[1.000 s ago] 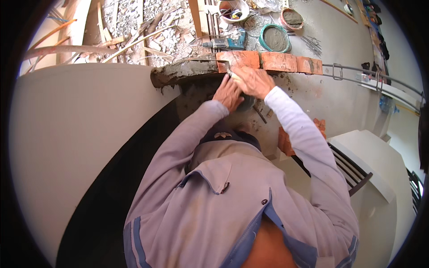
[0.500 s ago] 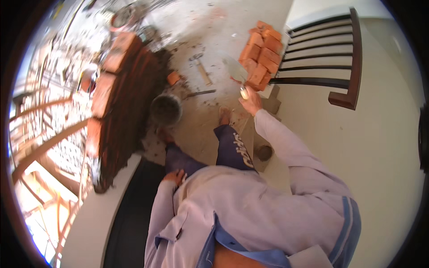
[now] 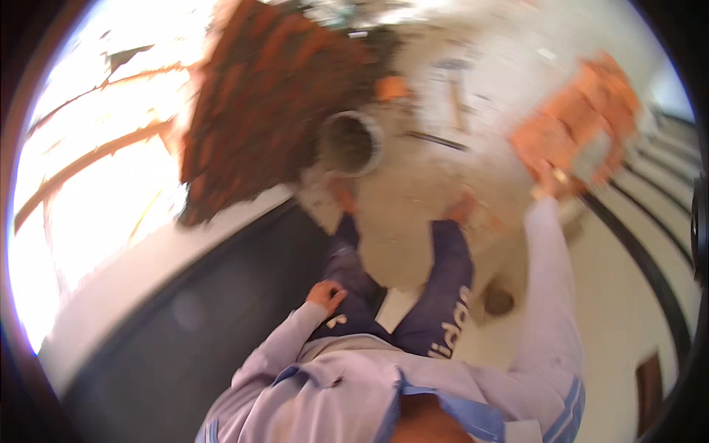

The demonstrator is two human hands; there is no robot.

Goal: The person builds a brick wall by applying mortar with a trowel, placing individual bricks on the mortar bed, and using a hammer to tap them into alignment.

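My right hand point(image 3: 545, 181) is closed round the pale handle of a trowel point(image 3: 589, 158). The trowel's grey blade lies over the near end of a stack of orange bricks point(image 3: 557, 125); blur hides whether it touches them. My left hand point(image 3: 326, 295) rests on my thigh, fingers loosely apart and nothing in them. Between my feet and a brick wall point(image 3: 258, 111) smeared with dark mortar stands a round bucket point(image 3: 375, 140) with grey stuff inside.
On the dusty floor lie a hammer point(image 3: 456, 103), a dark flat bar point(image 3: 437, 140) and a loose brick piece point(image 3: 392, 88). A dark railing point(image 3: 653, 277) runs along the right. Left of me is a black panel point(image 3: 214, 306) beside a white ledge point(image 3: 148, 269).
My view has turned, so the wall, bucket and bricks sit farther right in it. The trowel has moved from beside the brick stack to over its near end. My left hand stays on my thigh.
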